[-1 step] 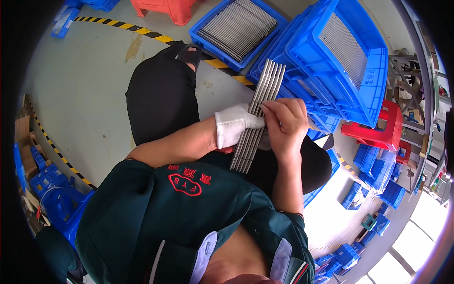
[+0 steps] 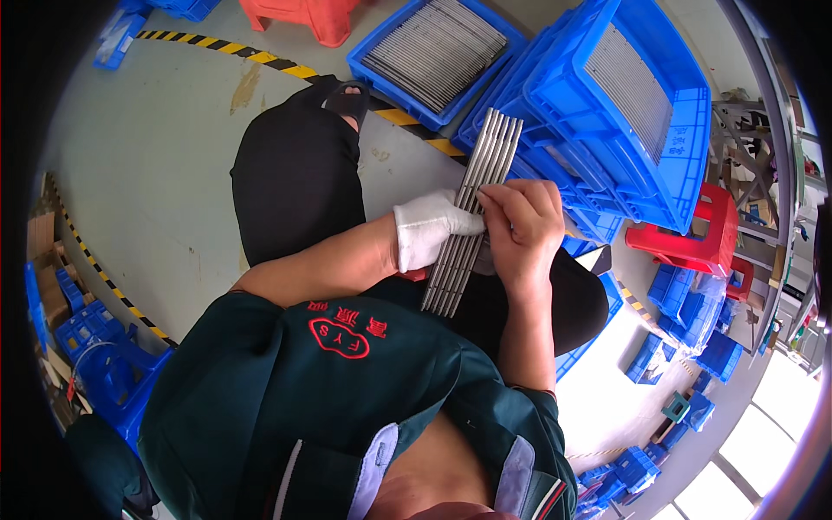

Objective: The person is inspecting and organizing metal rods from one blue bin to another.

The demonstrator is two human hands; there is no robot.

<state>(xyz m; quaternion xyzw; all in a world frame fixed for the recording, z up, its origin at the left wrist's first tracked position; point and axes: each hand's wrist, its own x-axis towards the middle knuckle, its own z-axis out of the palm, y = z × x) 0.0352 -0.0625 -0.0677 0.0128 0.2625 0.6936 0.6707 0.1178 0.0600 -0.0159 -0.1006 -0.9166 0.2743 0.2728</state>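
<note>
A flat row of several slim shiny metal rods [image 2: 494, 160] lies slantwise over my lap, their far ends up toward the blue crates. My left hand [image 2: 431, 227], in a white glove, is closed around the row from the left, its thumb across the top. Bare and closed, my right hand [image 2: 525, 224] pinches at the rods' right side with thumb and forefinger near mid-length. Its other fingers are curled in. The undersides of the rods and the left fingers beneath them are hidden.
Beyond my knees stands a blue crate [image 2: 357, 62] filled with rods. Right of it, stacked blue crates [image 2: 598, 130] hold more rods in the top one. A red stool [image 2: 685, 243] is at the right, another red stool [image 2: 325, 22] far ahead. Striped tape [image 2: 234, 45] marks the floor.
</note>
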